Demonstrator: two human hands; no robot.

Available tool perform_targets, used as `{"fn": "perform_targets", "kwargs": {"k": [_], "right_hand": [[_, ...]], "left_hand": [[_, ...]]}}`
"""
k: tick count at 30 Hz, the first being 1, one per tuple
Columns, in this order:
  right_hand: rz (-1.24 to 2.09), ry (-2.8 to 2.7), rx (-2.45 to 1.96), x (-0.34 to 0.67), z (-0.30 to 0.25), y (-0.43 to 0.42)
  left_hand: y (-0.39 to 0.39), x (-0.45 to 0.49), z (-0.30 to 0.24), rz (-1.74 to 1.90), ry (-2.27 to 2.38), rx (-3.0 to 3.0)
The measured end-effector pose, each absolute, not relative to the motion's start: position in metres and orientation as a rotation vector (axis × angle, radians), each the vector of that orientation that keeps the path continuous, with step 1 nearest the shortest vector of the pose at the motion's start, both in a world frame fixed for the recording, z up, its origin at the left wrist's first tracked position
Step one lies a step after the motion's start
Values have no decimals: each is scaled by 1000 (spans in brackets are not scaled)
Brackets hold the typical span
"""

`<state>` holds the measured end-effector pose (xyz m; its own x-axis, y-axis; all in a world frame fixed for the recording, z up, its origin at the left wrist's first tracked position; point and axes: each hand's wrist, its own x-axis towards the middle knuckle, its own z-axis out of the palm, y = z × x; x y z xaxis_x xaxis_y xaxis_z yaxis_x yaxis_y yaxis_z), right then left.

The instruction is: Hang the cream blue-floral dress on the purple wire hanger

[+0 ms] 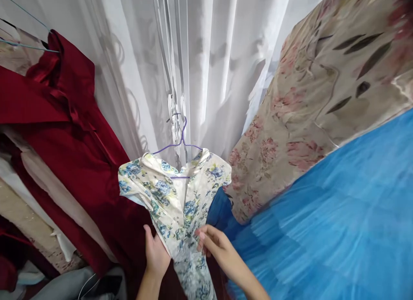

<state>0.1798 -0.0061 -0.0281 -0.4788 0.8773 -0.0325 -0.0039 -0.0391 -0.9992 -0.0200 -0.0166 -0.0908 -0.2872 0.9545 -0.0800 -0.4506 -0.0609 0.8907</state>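
Left hand [157, 255] at floral dress [172, 205], fingers hidden behind, right hand [217, 246] narrowly curled, both grips unclear, skirt [195, 276] cut off

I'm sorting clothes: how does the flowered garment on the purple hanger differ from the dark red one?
The flowered garment is pale with blue blooms; the red garment is unpatterned. The flowered garment is in the middle, with the left hand and right hand at its waist; the red garment is farther left. Both hang.

Blue-flowered dress [176, 214] cut off below, left hand [157, 256] partly hidden, blue skirt [329, 227] cropped right
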Motion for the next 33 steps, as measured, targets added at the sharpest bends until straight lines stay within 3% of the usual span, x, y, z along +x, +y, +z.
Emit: {"fn": "perform_targets", "kwargs": {"k": [7, 13, 18, 23, 27, 33], "right_hand": [[967, -1918, -1239, 131, -36, 29], [823, -2027, -1346, 126, -32, 29], [939, -1879, -1445, 129, -19, 22], [1517, -1474, -1322, 116, -21, 14], [1735, -1321, -1121, 99, -20, 11], [1439, -1374, -958, 101, 51, 44]], "left_hand": [[-36, -36, -97, 1388, 1377, 829], [-33, -55, -97, 1321, 1398, 891], [-25, -67, -99, 1304, 1439, 1055], [-20, -69, -94, 1997, 1800, 1318], [-16, -40, -84, 1520, 1535, 1610], [-4, -9, -77, 1248, 1493, 1681]]}}
